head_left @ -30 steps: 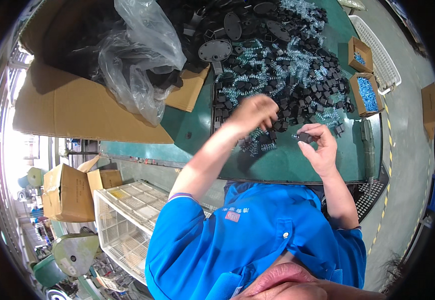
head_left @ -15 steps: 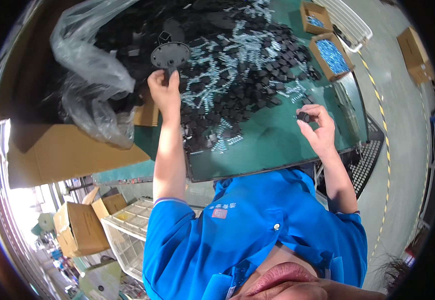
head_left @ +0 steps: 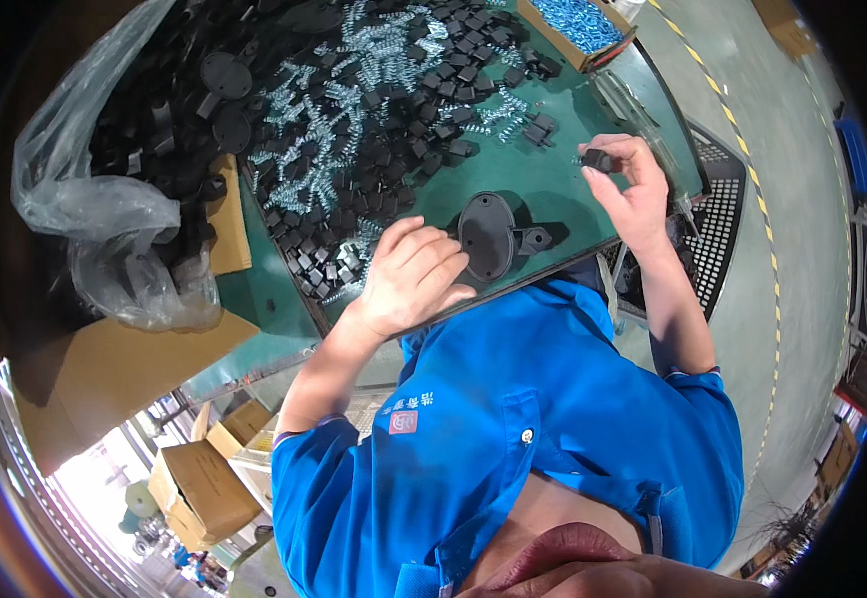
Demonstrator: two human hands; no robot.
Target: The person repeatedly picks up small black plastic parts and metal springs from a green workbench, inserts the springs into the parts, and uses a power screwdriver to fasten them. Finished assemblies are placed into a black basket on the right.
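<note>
The left hand (head_left: 409, 279) curls its fingers around the near edge of a black oval plastic disc (head_left: 486, 235) lying on the green table (head_left: 553, 179). Just right, the right hand (head_left: 633, 189) pinches a small black part (head_left: 598, 159) between thumb and fingertips. Beyond lie heaps of black pieces (head_left: 404, 110) and metal springs (head_left: 379, 45).

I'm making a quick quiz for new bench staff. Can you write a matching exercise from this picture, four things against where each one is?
Things:
1. black oval disc part
2. small black piece
3. clear plastic bag
4. box of blue parts

Places:
A. top edge, far side of the green table
B. pinched in the right hand
C. in the cardboard box at the left
D. under the left hand fingertips

Pairs: 1-D, 2-B, 3-C, 4-A
</note>
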